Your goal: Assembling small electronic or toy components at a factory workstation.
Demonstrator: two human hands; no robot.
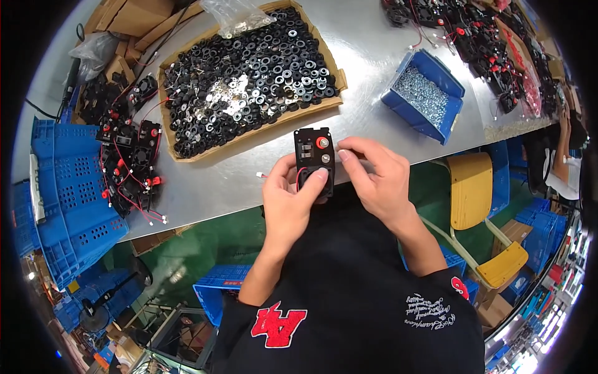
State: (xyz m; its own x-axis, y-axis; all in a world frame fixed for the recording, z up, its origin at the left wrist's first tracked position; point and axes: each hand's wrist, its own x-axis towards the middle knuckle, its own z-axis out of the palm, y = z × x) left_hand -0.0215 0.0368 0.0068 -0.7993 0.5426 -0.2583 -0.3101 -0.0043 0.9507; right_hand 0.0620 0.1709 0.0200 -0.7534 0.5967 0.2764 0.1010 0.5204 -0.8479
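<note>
My left hand grips the lower part of a black plastic panel, its thumb lying over a small fan set in it. A red ring-shaped terminal and a bare metal terminal stand on the panel's face. From its left side comes a thin wire with a white connector. Close by the panel's right edge is my right hand, thumb and forefinger drawn together in a pinch. Whatever is between those fingertips, if anything, is too small to make out.
Beyond the panel, a cardboard tray holds many black rings and metal washers. A blue bin of small silvery hardware stands to the right. Wired fan assemblies are heaped at the left beside a blue crate. A yellow chair stands right.
</note>
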